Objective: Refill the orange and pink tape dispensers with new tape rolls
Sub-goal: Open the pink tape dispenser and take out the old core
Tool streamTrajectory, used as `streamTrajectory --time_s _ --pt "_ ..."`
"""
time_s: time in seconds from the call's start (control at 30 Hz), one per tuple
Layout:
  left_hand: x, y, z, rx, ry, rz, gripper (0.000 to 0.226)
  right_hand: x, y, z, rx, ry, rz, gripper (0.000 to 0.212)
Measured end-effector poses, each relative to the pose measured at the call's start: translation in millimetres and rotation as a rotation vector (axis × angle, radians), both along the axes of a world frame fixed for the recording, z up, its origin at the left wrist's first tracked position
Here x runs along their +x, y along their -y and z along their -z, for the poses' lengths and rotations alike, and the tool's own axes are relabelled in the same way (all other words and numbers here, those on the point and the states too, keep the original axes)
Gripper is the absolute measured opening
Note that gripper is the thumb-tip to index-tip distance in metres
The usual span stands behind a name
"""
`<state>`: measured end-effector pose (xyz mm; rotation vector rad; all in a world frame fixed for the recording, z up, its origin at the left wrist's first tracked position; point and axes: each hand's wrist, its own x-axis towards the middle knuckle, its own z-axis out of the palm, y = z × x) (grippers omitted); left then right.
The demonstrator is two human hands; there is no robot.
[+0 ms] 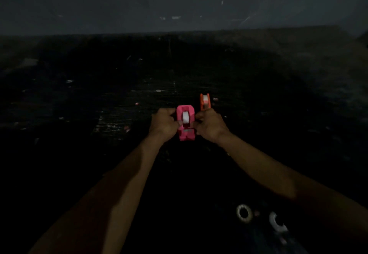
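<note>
Head view: we note dim light over a dark scuffed tabletop (119, 104).
Pink dispenser: the pink plastic tape dispenser (186, 132) sits between both hands, a white tape roll (186, 117) seated inside.
Left hand: the left hand (164, 124) grasps its left side, fingers curled.
Right hand: the right hand (211, 126) grasps its right side.
Orange dispenser: the orange plastic tape dispenser (205, 101) stands just behind and right of the pink one.
Loose rings: two pale rings (244, 213) lie well nearer us, to its right.

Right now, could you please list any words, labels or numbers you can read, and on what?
No text is readable; the picture is dark.
On the pink dispenser, a grey patch at its near end is too blurred to read.
On the orange dispenser, no marking shows.
</note>
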<state>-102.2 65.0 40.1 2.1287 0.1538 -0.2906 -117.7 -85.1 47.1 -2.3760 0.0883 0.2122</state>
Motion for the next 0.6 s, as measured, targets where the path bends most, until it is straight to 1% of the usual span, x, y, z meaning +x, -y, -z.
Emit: streamTrajectory --time_s 0.1,0.2,0.37,0.47,0.6 --pt "-38.2 3.9 -5.4 0.001 -0.005 0.024 0.042 -41.2 4.6 -6.9 0.027 -0.034 0.037 0.016" --pt "-78.1 6.0 -1.7 -0.010 -0.022 0.046 0.041 -85.3 4.6 -4.5 0.008 -0.060 0.068 0.016" --pt "-146.4 3.3 22.5 -0.021 -0.094 0.069 0.045 -158.1 -0.1 15.3 0.020 -0.130 0.113 0.017" --pt "-187.9 -3.3 38.0 -0.031 -0.150 0.064 0.050 -200.6 -6.2 29.8 -0.017 -0.146 0.100 0.019" --pt "-229.9 -9.6 53.5 -0.003 -0.143 0.031 0.043 -237.7 -12.3 47.9 -0.030 -0.177 0.063 0.024"
